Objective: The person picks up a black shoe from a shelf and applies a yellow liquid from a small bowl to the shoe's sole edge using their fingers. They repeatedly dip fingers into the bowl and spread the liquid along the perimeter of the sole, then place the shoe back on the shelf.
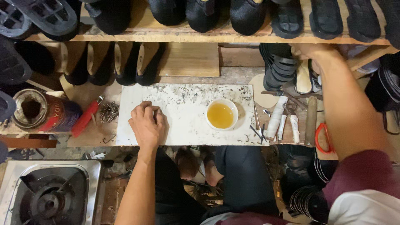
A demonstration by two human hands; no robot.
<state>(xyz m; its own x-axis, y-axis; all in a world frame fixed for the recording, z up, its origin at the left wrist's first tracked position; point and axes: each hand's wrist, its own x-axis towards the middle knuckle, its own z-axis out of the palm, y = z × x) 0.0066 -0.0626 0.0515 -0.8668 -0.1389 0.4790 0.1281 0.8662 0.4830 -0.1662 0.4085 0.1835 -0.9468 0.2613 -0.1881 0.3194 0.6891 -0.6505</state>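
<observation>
The right forearm in a maroon and white sleeve (pixel 366 183) fills the near corner, running up to the right hand (pixel 310 52), which reaches among the stacked black soles (pixel 277 68) behind the white slab (pixel 187 125); whether it grips one I cannot tell. The left hand (pixel 146 123) rests curled on the slab's left part, fingers bent, holding nothing visible. A white bowl of amber liquid (pixel 221 114) stands on the slab's right part. Tools (pixel 291 121) lie on the counter right of the slab; nails (pixel 109 111) and a tin (pixel 37 110) left.

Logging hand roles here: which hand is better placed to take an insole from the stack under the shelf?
Right. The right hand already reaches the insole stack; the left hand rests closed on the white slab.
</observation>
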